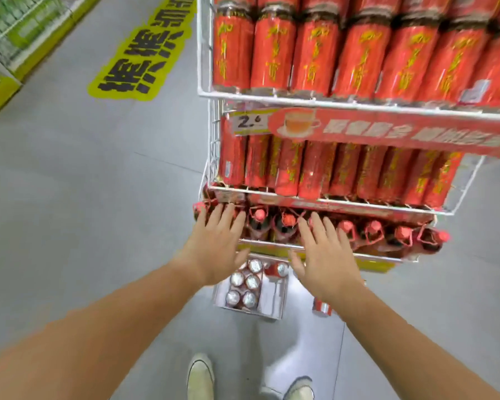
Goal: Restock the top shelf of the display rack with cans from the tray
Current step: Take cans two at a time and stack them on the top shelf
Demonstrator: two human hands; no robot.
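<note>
we see the left hand [214,246] and the right hand [324,261] stretched out side by side and apart from each other, fingers straight and spread, holding nothing. both hover in front of the lowest visible tier of the white wire display rack [300,99]. there, a row of dark bottles [346,228] with red caps stands behind the fingertips; we cannot tell whether the fingers touch them.

below and between the hands, a cardboard tray [274,297] sits on the grey floor [70,197]. it holds a cluster of cans [250,281] with silver tops on its left side. one loose can [322,307] stands on the floor just beside the tray, under the right wrist.

the highest tier in view is packed with tall red cans [315,53] bearing yellow characters too blurred to read. the tier under it holds more of the same [315,168]. between them hangs a red banner [401,134] with a teacup picture and blurred white characters. a yellow price tag [248,122] at its left end reads "2." plus a small digit, possibly 6.

a yellow floor sticker [145,50] carries bold black chinese characters, upside down to us. two pale shoes [199,376] show at the bottom edge
</note>
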